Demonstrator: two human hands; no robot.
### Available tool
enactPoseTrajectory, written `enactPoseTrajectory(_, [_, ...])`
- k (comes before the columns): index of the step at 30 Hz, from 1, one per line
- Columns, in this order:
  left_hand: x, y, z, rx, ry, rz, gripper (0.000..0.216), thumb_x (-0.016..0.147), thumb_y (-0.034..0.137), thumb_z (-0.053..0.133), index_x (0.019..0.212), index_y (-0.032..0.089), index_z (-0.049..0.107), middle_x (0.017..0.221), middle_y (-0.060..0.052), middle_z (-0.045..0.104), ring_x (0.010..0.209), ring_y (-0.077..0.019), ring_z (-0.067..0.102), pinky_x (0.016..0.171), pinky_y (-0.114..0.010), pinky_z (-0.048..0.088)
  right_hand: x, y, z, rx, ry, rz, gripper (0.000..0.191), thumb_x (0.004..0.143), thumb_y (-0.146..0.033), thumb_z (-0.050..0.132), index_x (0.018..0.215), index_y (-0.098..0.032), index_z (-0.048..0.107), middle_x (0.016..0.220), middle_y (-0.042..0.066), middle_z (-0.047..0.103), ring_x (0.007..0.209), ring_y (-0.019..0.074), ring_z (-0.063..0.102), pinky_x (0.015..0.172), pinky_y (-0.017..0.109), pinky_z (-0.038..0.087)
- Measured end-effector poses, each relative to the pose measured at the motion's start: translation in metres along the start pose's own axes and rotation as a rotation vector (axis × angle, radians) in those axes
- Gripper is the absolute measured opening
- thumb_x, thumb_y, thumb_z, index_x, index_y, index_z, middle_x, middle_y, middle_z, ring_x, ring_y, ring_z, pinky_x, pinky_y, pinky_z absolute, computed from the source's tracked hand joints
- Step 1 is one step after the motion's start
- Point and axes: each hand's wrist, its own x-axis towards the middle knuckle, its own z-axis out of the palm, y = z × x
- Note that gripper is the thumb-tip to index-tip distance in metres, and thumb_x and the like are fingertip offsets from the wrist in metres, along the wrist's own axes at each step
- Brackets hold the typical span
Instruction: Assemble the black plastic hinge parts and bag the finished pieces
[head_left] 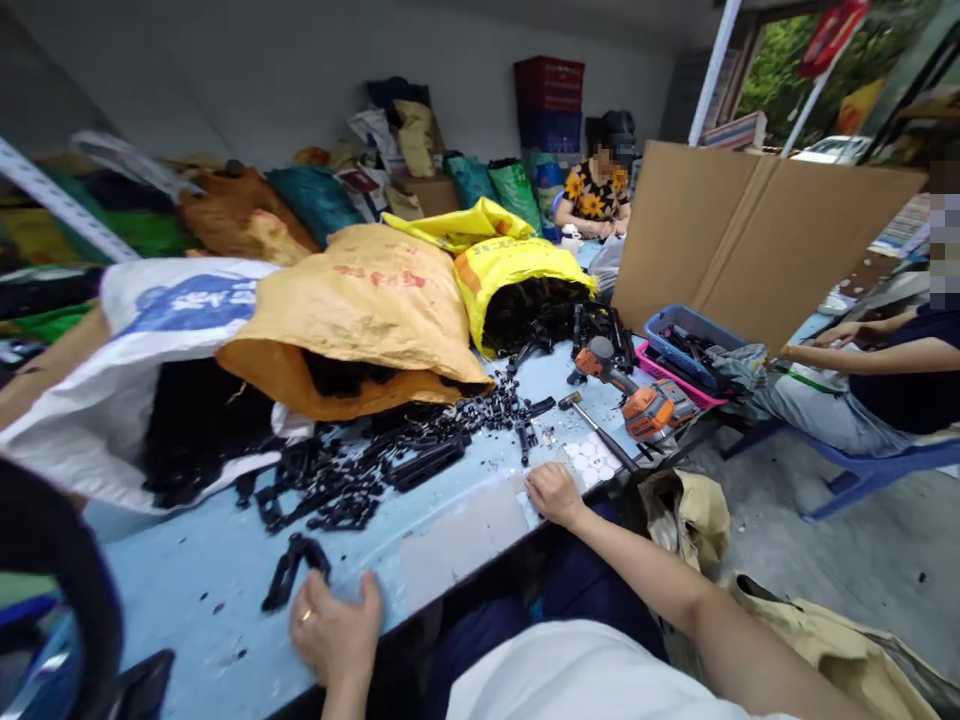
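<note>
My left hand (336, 625), with a ring on one finger, is low over the front of the blue table (210, 560). Its thumb stands apart from the fingers, and nothing shows in the gap. Just beyond its fingertips lies a black angled plastic part (296, 572); whether they touch it I cannot tell. My right hand (553, 492) rests at the table's front edge with its fingers curled; anything inside them is hidden. Between the hands and the sacks spreads a pile of black plastic parts (337, 475). A hammer (600, 425) lies beyond my right hand.
White (187, 300), orange (375, 290) and yellow (517, 270) sacks of black parts line the back. At right are an orange power drill (652, 408), a blue basket (682, 345) and a cardboard sheet (750, 230). One person (596, 190) sits behind, another (892, 360) at right.
</note>
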Motion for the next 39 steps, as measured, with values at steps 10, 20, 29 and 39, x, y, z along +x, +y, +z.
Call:
enactPoseTrajectory(10, [0.001,-0.012,0.007,0.076,-0.024,0.051,0.061,0.076,0.045,0.036,0.123,0.009,0.049,0.118,-0.020,0.050,0.114,-0.0387,0.044,0.095,-0.055,0.035,-0.003,-0.003,0.005,-0.053,-0.091,0.010,0.025,0.090,-0.026,0.039,0.075,-0.018,0.056,0.069,0.004,0.056,0.071,0.0154,0.049,0.065,0.029,0.034])
enactPoseTrajectory(20, [0.004,-0.006,0.006,0.104,-0.122,0.010,0.051,0.079,0.037,0.037,0.110,0.002,0.057,0.121,-0.026,0.049,0.108,-0.0371,0.050,0.090,-0.053,0.038,0.002,0.001,0.002,-0.055,-0.088,0.013,0.029,0.091,-0.023,0.036,0.070,-0.018,0.056,0.064,0.004,0.055,0.068,0.0159,0.047,0.064,0.029,0.035])
enactPoseTrajectory(29, [0.007,-0.006,0.010,0.098,-0.151,0.003,0.043,0.079,0.029,0.041,0.107,0.003,0.060,0.124,-0.024,0.049,0.112,-0.0337,0.048,0.097,-0.053,0.032,0.006,0.005,0.001,-0.062,-0.075,0.013,0.027,0.090,-0.022,0.038,0.072,-0.018,0.057,0.068,0.005,0.057,0.069,0.0172,0.048,0.065,0.030,0.035])
enactPoseTrajectory(39, [0.010,-0.008,0.010,0.045,-0.182,-0.002,0.040,0.079,0.028,0.045,0.111,0.007,0.059,0.129,-0.021,0.046,0.117,-0.0322,0.044,0.101,-0.053,0.027,0.013,0.011,-0.001,-0.073,-0.135,-0.009,0.026,0.090,-0.024,0.037,0.075,-0.018,0.058,0.069,0.006,0.058,0.069,0.0182,0.049,0.065,0.031,0.036])
